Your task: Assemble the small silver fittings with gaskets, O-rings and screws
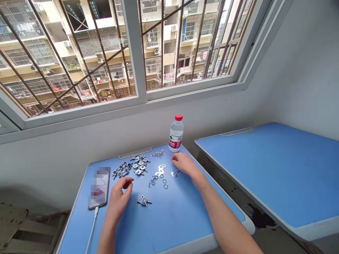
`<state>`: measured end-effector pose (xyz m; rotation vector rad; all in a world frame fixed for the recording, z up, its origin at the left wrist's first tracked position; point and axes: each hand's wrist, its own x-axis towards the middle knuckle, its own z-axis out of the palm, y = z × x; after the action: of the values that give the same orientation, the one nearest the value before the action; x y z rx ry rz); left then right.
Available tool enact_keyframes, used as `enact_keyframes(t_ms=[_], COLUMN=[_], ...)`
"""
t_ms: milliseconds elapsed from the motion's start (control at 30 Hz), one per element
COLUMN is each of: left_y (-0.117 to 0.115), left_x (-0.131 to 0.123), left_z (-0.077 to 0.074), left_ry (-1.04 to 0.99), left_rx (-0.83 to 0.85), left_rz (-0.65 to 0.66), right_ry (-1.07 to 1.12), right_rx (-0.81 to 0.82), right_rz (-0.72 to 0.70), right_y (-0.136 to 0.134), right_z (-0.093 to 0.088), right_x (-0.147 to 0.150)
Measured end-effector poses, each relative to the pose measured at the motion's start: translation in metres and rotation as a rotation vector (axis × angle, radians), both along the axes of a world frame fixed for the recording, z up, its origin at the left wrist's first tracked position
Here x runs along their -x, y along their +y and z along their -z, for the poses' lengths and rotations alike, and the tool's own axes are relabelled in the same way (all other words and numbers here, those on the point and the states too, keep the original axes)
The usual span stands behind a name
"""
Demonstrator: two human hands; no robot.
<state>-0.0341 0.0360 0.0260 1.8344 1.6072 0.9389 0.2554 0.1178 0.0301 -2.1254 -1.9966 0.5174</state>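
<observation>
My left hand (121, 194) hovers over the left part of the blue table, fingers curled with a gap between thumb and forefinger, and nothing shows in it. Closest to it on the right lies a small metal valve-like part (143, 200) with side stubs. Farther back, my right hand (184, 163) is closed, its fingertips at a thin metal rod (167, 152) like a screwdriver shaft; the hand hides the rod's near end. Beside the right hand are flat metal plates (161, 169), rings (165, 184) and a single oval plate (174, 174).
Similar metal parts (140, 164) are heaped at the back, near a pile of small screws (158, 153). A water bottle (176, 134) stands at the back edge. A phone (99, 187) with a white cable (92, 225) lies left. Another blue table (278, 169) stands right, across a gap.
</observation>
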Motion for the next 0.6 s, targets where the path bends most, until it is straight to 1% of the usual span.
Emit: enact_keyframes(t_ms=[200, 300, 433, 600], left_y=[-0.001, -0.001, 0.0, 0.0], left_x=[0.001, 0.001, 0.001, 0.001], left_z=[0.004, 0.006, 0.009, 0.008], left_ry=[-0.025, -0.032, -0.03, -0.025], left_rx=[0.041, 0.053, 0.035, 0.006], left_rz=[-0.029, -0.04, -0.029, -0.038], right_ry=[-0.084, -0.097, -0.084, -0.041], right_rx=[0.18, 0.22, 0.197, 0.09], right_rz=[0.001, -0.03, -0.087, -0.107], right_y=[0.0, 0.002, 0.0, -0.004], right_z=[0.005, 0.008, 0.007, 0.003], right_x=[-0.007, -0.003, 0.007, 0.011])
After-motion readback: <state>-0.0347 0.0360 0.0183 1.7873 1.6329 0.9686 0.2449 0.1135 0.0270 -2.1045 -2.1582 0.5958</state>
